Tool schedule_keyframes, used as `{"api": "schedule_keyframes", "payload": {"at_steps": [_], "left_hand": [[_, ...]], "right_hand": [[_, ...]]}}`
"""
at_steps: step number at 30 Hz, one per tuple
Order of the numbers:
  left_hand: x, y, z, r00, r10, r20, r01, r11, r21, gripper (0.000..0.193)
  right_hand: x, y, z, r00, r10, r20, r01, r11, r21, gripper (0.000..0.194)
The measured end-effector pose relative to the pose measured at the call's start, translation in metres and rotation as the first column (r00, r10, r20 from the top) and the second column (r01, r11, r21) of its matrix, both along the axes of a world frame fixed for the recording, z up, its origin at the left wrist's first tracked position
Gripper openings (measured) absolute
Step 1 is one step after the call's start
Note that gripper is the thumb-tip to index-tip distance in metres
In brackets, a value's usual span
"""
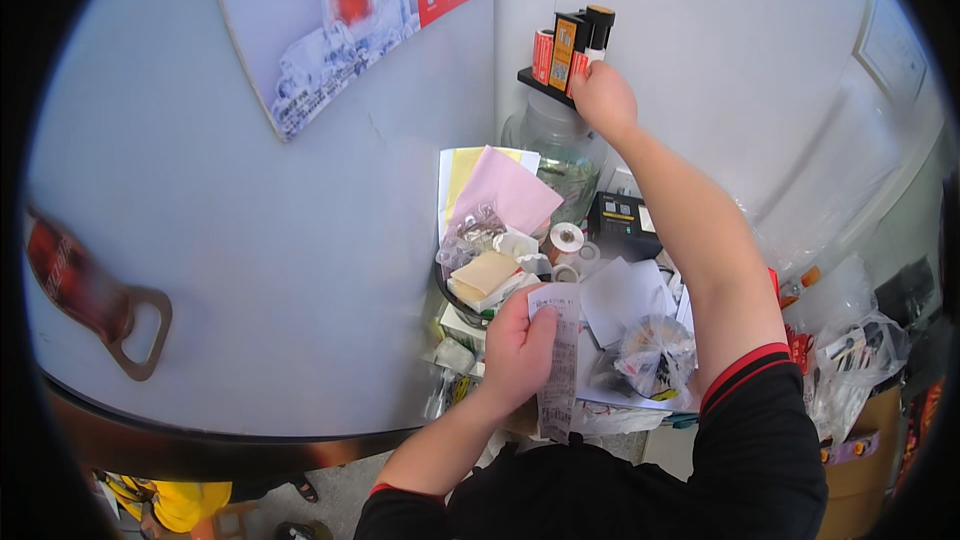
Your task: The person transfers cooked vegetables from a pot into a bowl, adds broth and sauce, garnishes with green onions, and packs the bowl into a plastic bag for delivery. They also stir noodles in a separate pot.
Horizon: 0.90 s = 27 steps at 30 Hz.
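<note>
My left hand [519,349] pinches a long printed paper receipt [559,375] between thumb and fingers, and the strip hangs down towards my chest. At the wall my right hand [606,94] reaches up to a small black shelf [534,82]. Its fingertips meet a red-and-white packet [577,69], but most of the fingers are hidden, so a firm grip cannot be confirmed. Beside the packet stand an orange-and-black box [562,52] with a printed code, another red-and-white packet [542,56], and a black cylindrical container [600,24].
Below the shelf stands a large clear jar [559,165]. Papers [510,191], tape rolls [566,238], a black label printer [621,221] and a knotted plastic bag [660,352] crowd the table. A pale cabinet side [300,240] rises left. A person in yellow [191,502] is lower left.
</note>
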<state>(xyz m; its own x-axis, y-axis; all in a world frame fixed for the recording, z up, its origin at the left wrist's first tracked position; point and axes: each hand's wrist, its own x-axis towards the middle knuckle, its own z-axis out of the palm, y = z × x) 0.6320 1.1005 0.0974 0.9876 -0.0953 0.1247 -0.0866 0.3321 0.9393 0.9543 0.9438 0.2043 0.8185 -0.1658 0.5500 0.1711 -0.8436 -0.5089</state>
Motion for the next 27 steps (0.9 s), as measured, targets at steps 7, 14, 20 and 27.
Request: {"api": "schedule_keyframes", "payload": {"at_steps": [7, 14, 20, 27], "left_hand": [[0.016, -0.022, -0.008, 0.998, 0.062, -0.012, -0.063, 0.994, -0.086, 0.028], [0.018, -0.070, 0.001, 0.982, -0.150, -0.113, 0.150, 0.989, -0.012, 0.028], [0.011, -0.130, 0.005, 0.975, -0.220, 0.036, 0.214, 0.970, 0.114, 0.026], [0.016, -0.161, -0.011, 0.961, -0.262, 0.091, 0.226, 0.930, 0.291, 0.023]], "right_hand": [[-0.067, -0.018, 0.020, 0.642, 0.757, 0.125, -0.166, -0.022, 0.986, 0.017], [-0.269, -0.078, -0.067, 0.645, 0.728, 0.232, -0.477, 0.147, 0.867, 0.028], [-0.307, -0.115, -0.086, 0.795, 0.558, 0.240, -0.438, 0.253, 0.863, 0.025], [-0.315, -0.173, -0.110, 0.866, 0.458, 0.201, -0.493, 0.716, 0.494, 0.034]]}}
